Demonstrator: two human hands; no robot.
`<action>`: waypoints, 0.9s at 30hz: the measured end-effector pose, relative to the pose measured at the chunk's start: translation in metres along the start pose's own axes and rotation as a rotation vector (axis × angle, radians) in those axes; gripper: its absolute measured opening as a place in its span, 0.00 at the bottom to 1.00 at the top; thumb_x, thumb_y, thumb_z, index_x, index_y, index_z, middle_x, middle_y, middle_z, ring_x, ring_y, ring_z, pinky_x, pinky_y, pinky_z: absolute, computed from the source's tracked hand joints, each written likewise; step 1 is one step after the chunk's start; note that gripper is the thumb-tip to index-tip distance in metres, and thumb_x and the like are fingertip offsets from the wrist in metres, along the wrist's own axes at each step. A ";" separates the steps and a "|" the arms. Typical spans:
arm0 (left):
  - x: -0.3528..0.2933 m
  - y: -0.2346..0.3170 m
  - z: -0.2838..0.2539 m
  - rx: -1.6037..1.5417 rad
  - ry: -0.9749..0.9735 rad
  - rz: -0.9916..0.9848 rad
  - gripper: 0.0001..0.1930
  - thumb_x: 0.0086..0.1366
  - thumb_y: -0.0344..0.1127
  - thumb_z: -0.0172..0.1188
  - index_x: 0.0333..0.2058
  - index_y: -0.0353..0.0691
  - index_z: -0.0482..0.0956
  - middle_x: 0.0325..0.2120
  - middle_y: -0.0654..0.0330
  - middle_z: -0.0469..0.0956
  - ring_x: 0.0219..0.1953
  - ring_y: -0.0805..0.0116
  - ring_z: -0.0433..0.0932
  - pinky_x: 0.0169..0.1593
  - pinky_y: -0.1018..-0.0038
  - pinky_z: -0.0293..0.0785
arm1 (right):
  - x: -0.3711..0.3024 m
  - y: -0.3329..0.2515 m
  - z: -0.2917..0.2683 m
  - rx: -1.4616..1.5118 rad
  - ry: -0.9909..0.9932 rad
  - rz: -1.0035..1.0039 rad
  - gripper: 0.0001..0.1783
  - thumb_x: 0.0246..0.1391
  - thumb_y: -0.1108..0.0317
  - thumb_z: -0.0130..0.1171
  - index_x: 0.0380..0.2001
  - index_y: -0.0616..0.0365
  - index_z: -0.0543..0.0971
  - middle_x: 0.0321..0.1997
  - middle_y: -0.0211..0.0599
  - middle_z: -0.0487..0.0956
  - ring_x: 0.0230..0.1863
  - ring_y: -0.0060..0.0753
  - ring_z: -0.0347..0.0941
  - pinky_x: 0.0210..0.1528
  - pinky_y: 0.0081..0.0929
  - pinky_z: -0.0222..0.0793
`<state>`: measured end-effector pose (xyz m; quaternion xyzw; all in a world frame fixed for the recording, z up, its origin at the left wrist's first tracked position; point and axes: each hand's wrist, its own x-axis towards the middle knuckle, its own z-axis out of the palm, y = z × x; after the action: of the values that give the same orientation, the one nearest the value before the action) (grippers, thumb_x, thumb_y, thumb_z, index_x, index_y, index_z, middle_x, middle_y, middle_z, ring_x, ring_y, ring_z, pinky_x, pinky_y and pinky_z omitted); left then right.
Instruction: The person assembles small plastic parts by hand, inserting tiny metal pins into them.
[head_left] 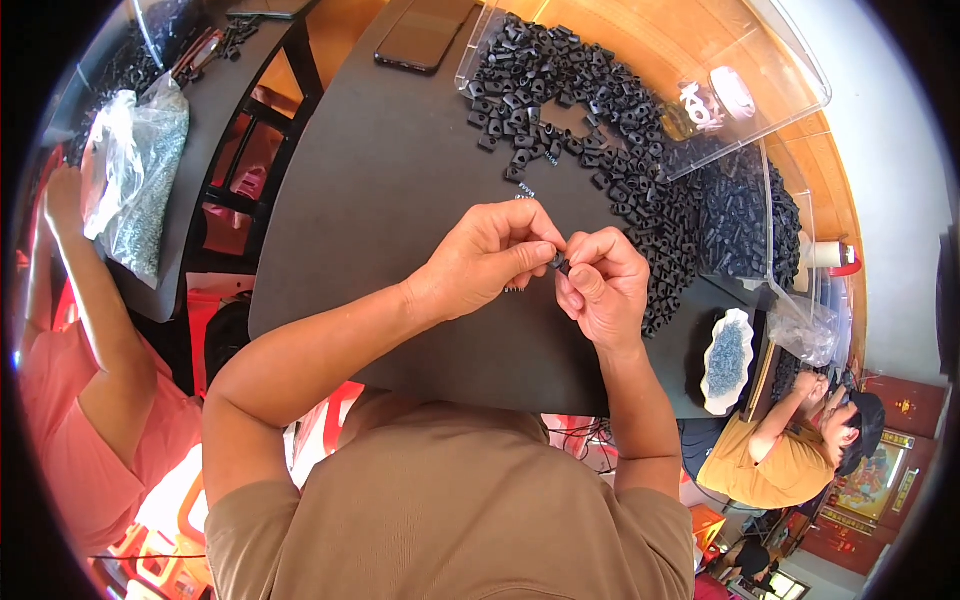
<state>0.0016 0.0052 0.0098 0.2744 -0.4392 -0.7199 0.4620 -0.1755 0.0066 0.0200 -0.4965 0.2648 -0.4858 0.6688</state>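
Note:
Over the dark table (340,200), my left hand (495,255) and my right hand (608,285) meet fingertip to fingertip. Thumbs and forefingers of both pinch a small black plastic piece (561,264), mostly covered by the fingers. Just beyond the hands lies a big spread of small black plastic pieces (575,80), each with a hole or notch. Tiny metal coil springs (526,191) are scattered on the tabletop near my left hand, one of them partly under it. To the right, a white scalloped dish (743,385) holds a heap of small bluish-grey springs.
Clear plastic bins (800,100) border the pile, one with black parts inside. A phone (425,35) lies at the far edge. On the left, a co-worker's arm (95,300) is beside a clear bag of small parts (150,190). Another person in yellow (765,465) sits at right.

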 end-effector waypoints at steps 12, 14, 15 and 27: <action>-0.004 0.001 0.002 0.164 -0.049 0.053 0.03 0.64 0.27 0.53 0.33 0.37 0.75 0.21 0.68 0.70 0.23 0.83 0.67 0.28 0.84 0.66 | -0.003 0.001 -0.004 0.010 -0.037 -0.001 0.12 0.48 0.73 0.64 0.26 0.61 0.68 0.22 0.34 0.71 0.14 0.14 0.61 0.12 0.12 0.57; -0.004 -0.001 0.002 0.171 -0.003 0.043 0.03 0.63 0.25 0.53 0.33 0.36 0.75 0.22 0.67 0.71 0.24 0.83 0.67 0.28 0.83 0.66 | -0.003 0.002 -0.004 -0.001 -0.028 -0.025 0.12 0.49 0.73 0.63 0.26 0.61 0.68 0.23 0.35 0.71 0.14 0.15 0.62 0.13 0.12 0.57; -0.004 0.000 0.004 0.171 -0.003 0.042 0.03 0.63 0.25 0.53 0.33 0.36 0.75 0.22 0.67 0.71 0.24 0.83 0.67 0.28 0.83 0.66 | -0.004 0.002 -0.004 -0.118 -0.005 -0.070 0.11 0.49 0.74 0.63 0.26 0.62 0.68 0.24 0.35 0.72 0.15 0.15 0.62 0.13 0.12 0.58; -0.010 0.001 0.004 0.222 -0.001 0.117 0.03 0.62 0.22 0.53 0.32 0.35 0.75 0.23 0.68 0.71 0.25 0.82 0.68 0.29 0.83 0.67 | -0.008 0.006 0.003 -0.281 0.014 -0.182 0.10 0.50 0.74 0.62 0.27 0.62 0.69 0.24 0.37 0.73 0.16 0.15 0.63 0.15 0.11 0.57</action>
<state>0.0029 0.0155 0.0122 0.2974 -0.5316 -0.6388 0.4699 -0.1745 0.0154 0.0147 -0.6036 0.2887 -0.5062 0.5441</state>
